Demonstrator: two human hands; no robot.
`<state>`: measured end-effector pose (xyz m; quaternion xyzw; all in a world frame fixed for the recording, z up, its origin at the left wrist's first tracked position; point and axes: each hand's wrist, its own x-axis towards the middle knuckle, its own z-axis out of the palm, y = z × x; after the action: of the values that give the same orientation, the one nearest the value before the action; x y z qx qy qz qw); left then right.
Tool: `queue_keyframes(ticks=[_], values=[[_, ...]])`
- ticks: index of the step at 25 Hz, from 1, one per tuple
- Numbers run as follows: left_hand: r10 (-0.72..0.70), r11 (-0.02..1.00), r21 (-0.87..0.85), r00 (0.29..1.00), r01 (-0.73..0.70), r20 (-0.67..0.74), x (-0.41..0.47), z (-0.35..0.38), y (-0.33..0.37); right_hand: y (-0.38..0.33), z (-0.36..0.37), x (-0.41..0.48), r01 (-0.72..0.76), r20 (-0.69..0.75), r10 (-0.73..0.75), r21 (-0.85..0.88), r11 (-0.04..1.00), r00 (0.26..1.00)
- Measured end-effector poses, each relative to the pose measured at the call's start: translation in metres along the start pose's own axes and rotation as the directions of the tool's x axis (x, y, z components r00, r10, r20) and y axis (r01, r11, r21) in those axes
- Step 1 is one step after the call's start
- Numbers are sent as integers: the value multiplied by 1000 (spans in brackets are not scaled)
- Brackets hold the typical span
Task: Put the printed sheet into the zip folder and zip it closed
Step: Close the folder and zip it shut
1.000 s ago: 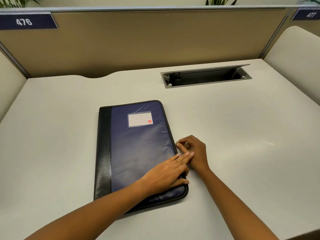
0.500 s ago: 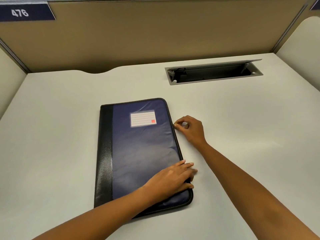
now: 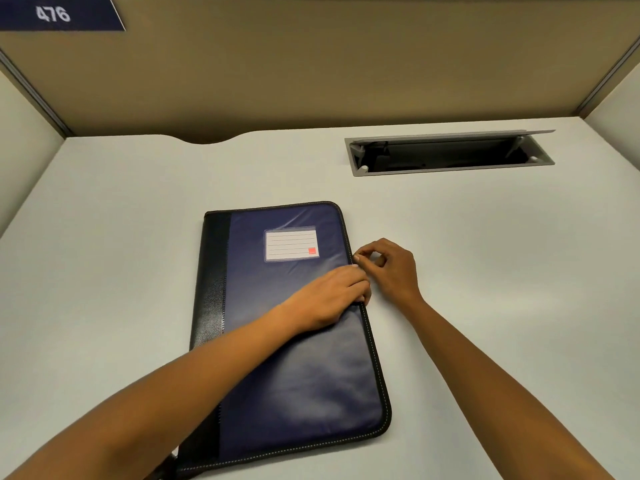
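Note:
A dark blue zip folder [image 3: 294, 341] with a black spine and a white label lies flat and closed on the grey desk [image 3: 485, 271]. My left hand [image 3: 332, 296] rests on the cover at the right edge, fingers curling over the zip. My right hand [image 3: 388, 268] sits just beside that edge, thumb and forefinger pinching the zip pull [image 3: 358, 256] about a third of the way down from the far corner. The printed sheet is not visible.
An open cable hatch [image 3: 450, 154] with a raised grey lid is set into the desk at the back right. Tan partition walls [image 3: 311, 64] close off the back and sides, with a "476" sign [image 3: 52, 13] at the top left.
My right hand has moved along the folder's right edge towards the far corner with the zip pull. My left hand slid up the cover from the near corner to just behind it.

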<state>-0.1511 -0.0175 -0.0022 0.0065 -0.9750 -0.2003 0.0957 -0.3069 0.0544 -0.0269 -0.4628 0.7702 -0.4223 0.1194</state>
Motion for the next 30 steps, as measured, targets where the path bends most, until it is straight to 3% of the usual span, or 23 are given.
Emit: queue_keyframes(ticks=[13,18,22,24,26,28,30], values=[[17,999,-36,998,-19,-68,0,16,-7,3,36,96,7,-65,-4,53,999,998],[24,997,-68,997,-29,-69,-1,20,-9,5,34,127,102,94,-111,97,990,989],[38,994,-101,998,-42,-47,-3,19,-11,-4,28,156,9,351,-68,166,986,934],[29,991,-128,999,-33,-32,-1,17,-13,-8,30,163,-31,391,-46,189,982,919],[-66,984,-173,992,47,-107,10,9,-20,-7,33,161,-37,377,-51,222,974,925],[-311,936,-261,898,234,-311,28,-7,-41,-4,35,154,-35,360,-61,255,966,931],[-570,821,-352,677,450,-465,45,-27,-72,-2,34,148,-42,343,-63,291,956,937]])
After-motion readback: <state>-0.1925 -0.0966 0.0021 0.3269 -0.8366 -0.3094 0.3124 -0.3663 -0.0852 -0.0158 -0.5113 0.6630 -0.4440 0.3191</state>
